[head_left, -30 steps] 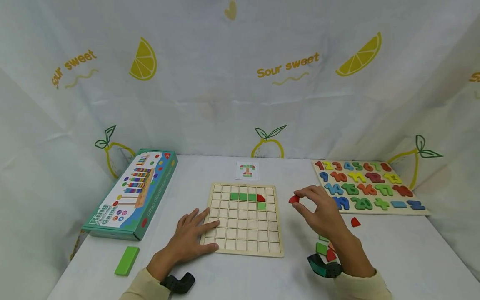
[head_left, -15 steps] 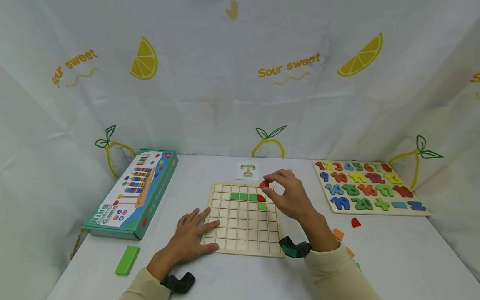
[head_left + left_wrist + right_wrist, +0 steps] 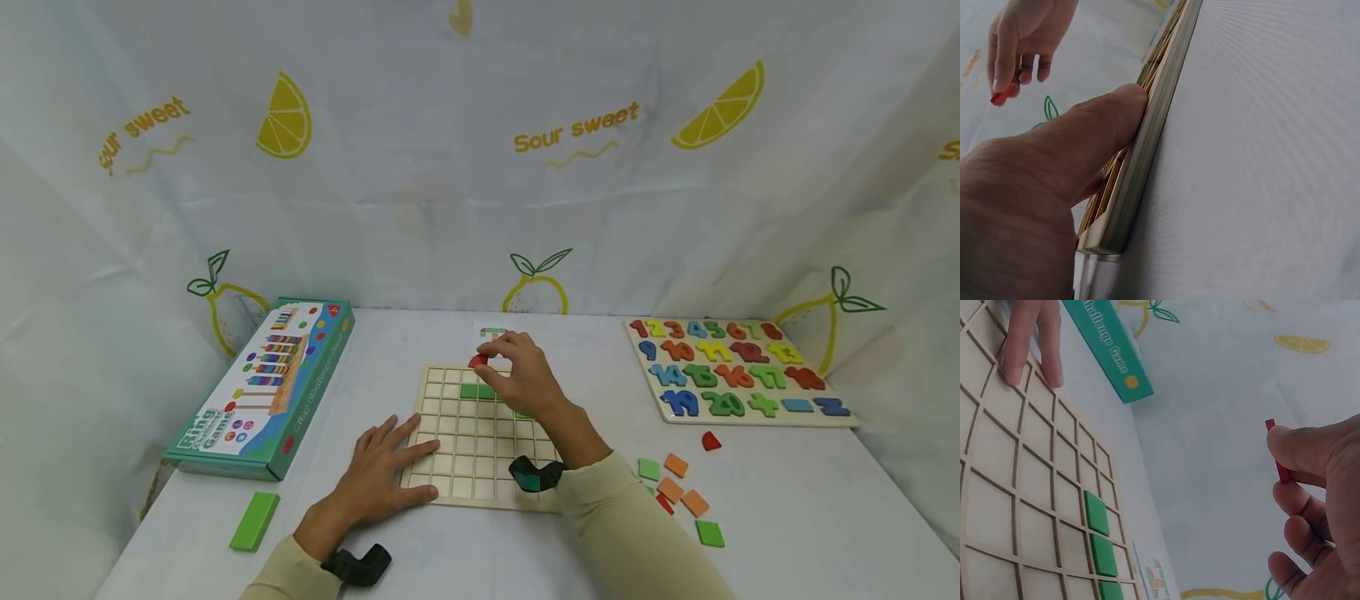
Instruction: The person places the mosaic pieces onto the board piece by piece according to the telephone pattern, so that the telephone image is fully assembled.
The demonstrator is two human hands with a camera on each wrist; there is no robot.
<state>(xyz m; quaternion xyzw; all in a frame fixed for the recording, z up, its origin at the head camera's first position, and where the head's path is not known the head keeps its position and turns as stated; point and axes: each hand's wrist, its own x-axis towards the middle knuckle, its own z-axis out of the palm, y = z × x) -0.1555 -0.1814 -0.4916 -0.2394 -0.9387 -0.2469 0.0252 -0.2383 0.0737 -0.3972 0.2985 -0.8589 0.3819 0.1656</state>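
My right hand (image 3: 525,383) pinches a red quarter-circle tile (image 3: 477,361) between thumb and fingertips, above the far edge of the wooden grid board (image 3: 467,450). Seen from the right wrist, the red tile (image 3: 1283,470) is edge-on and apart from the board. Green square tiles (image 3: 1105,555) lie in a row in the board's cells; the right hand hides part of that row in the head view. My left hand (image 3: 381,479) rests with spread fingers on the board's left side. In the left wrist view its thumb (image 3: 1107,119) lies along the board's edge.
A small pattern card (image 3: 491,331), partly hidden, lies behind the board. Loose green, orange and red tiles (image 3: 695,502) lie to the right, below a number puzzle (image 3: 750,421). On the left are a game box (image 3: 262,392) and a green block (image 3: 254,522).
The right hand has carried the red tile leftward from beside the board to above its far edge, uncovering the loose tiles on the right. The left hand has stayed put.
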